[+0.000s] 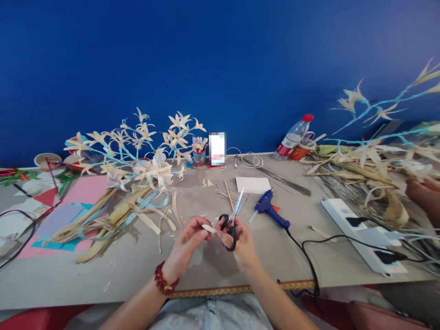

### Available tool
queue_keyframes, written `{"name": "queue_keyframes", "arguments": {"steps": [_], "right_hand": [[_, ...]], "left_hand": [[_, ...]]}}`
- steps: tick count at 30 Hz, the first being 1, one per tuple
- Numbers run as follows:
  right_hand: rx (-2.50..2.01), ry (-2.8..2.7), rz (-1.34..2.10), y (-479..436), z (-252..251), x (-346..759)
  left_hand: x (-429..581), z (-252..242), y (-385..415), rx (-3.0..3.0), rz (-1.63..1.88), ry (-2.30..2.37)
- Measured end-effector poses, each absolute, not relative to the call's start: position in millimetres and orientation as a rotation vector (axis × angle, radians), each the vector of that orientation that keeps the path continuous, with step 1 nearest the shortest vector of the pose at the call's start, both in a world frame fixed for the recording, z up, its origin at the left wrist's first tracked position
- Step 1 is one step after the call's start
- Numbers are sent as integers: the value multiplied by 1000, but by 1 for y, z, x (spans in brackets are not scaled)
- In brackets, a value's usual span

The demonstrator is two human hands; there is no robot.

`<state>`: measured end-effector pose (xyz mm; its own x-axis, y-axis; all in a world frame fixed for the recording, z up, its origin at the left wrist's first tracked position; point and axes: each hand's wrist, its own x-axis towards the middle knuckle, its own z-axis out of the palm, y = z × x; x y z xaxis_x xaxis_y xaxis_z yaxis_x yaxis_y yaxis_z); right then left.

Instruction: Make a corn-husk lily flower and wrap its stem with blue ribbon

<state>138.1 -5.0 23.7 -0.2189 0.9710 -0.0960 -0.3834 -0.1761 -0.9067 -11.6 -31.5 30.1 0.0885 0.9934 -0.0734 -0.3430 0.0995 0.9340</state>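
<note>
Near the table's front edge, my left hand (195, 236) pinches a small pale strip of dried husk (209, 228), and the fingertips of my right hand (242, 238) meet its other end. Black-handled scissors (233, 222) hang on my right hand, their blades pointing up and away from the strip. A blue glue gun (271, 210) lies just right of my right hand, its cord trailing to the right. Beyond my hands are a thin wooden stick (228, 192) and a white card (253, 184). Pale husk pieces (151, 222) lie left of my left hand.
Husk flowers on blue stems (154, 169) stand at the back left. A power strip (360, 238) with plugs and cords lies at right, near another person's hand (424, 197). A bottle (294, 137) leans beside a red cup (302, 150). A phone (217, 149) stands by the wall.
</note>
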Motion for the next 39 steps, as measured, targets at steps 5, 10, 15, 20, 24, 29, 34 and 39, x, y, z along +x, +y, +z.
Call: {"name": "queue_keyframes", "arguments": {"steps": [5, 10, 15, 20, 24, 29, 34, 39], "right_hand": [[-919, -944, 1564, -9, 25, 135], [-900, -970, 1562, -9, 28, 134], [-937, -1024, 1598, -10, 25, 139], [-894, -1298, 1758, -19, 15, 154], [-811, -1402, 1902, -30, 7, 161], [-845, -1385, 1911, -31, 6, 160], [-888, -1356, 1917, -29, 8, 159], [-894, -1320, 1929, -31, 5, 158]], "left_hand": [[4, 22, -38, 808, 1314, 983], [5, 28, -33, 880, 1363, 1008], [3, 34, -32, 905, 1356, 1045], [-3, 48, -27, 902, 1420, 1071], [-5, 55, -25, 936, 1444, 1094], [-4, 54, -24, 1001, 1426, 1088], [-5, 55, -25, 1033, 1407, 1094], [-6, 56, -26, 1019, 1384, 1140]]}}
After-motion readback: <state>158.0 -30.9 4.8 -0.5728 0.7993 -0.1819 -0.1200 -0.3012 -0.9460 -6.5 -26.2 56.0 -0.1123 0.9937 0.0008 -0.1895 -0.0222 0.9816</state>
